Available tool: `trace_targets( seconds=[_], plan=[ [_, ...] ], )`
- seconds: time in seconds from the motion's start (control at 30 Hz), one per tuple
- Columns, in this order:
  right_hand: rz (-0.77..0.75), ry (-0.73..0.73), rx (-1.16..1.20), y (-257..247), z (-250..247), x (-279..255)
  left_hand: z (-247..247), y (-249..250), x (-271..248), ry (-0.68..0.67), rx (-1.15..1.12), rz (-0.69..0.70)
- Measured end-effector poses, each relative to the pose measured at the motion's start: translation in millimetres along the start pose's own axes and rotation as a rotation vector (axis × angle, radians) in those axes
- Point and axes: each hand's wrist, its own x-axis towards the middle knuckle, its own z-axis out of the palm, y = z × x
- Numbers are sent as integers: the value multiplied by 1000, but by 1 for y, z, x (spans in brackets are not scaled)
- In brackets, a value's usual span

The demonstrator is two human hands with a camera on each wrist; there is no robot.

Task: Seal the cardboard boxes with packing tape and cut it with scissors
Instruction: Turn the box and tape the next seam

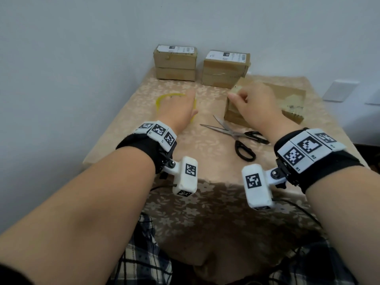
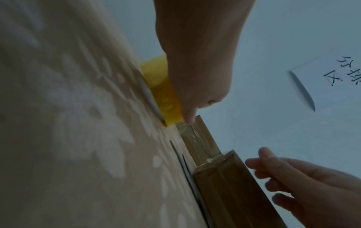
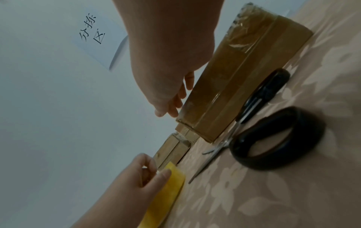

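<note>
A yellow tape roll (image 1: 159,99) (image 2: 162,86) (image 3: 166,200) lies flat on the table at the left. My left hand (image 1: 181,108) (image 3: 136,182) grips its right side, thumb on the outer face. A brown cardboard box (image 1: 292,97) (image 3: 234,77) with clear tape on it lies at the right. My right hand (image 1: 255,105) (image 3: 166,61) hovers at the box's left top corner with loosely bent fingers, holding nothing that I can see. Black-handled scissors (image 1: 236,133) (image 3: 222,144) lie with their blades apart on the cloth between my hands, just in front of the box.
Two stacks of labelled cardboard boxes (image 1: 174,62) (image 1: 225,68) stand against the back wall. The table (image 1: 185,202) wears a beige flowered cloth. A paper sign (image 3: 91,29) hangs on the wall. A wall socket (image 1: 339,90) is at the right.
</note>
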Motion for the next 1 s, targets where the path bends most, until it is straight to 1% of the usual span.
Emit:
trace_targets(
  seconds=[0.07, 0.13, 0.2, 0.23, 0.27, 0.3, 0.37, 0.43, 0.47, 0.5, 0.53, 0.6, 0.67, 0.77, 0.83, 0.9, 1.0],
  plan=[
    [35, 83, -18, 5, -5, 0, 1, 6, 3, -69, 53, -38],
    [96, 157, -78, 12, -16, -1, -3, 13, 8, -55, 74, -91],
    [159, 172, -143, 21, -27, -4, -10, 22, 13, 69, -44, -88],
    [196, 160, -172, 28, -32, -7, -14, 28, 15, 140, -155, -46],
    [241, 128, -195, 35, -38, -9, -19, 38, 19, 175, -272, 12],
    [290, 73, -207, 39, -40, -12, -22, 44, 19, 160, -383, 59],
    [382, -55, -191, 53, -46, -19, -26, 62, 20, 44, -519, 121],
    [400, -213, -96, 66, -49, -27, -21, 74, 23, -110, -480, 138],
    [395, -269, -18, 70, -50, -31, -17, 77, 24, -163, -449, 141],
    [395, -291, 72, 72, -51, -36, -12, 78, 25, -187, -456, 137],
    [400, -290, 147, 73, -51, -40, -9, 78, 26, -181, -494, 129],
    [425, -250, 234, 73, -52, -45, -6, 79, 27, -129, -586, 83],
    [463, -164, 314, 74, -50, -44, -4, 80, 29, -75, -676, 0],
    [438, -9, 522, 81, -42, -41, -2, 77, 31, -5, -935, -227],
    [403, 37, 674, 81, -38, -39, 0, 73, 33, -7, -1123, -307],
    [365, 89, 757, 80, -36, -35, -5, 66, 33, -52, -1234, -307],
    [319, 117, 765, 71, -34, -31, -17, 54, 27, -170, -1298, -220]
  ],
)
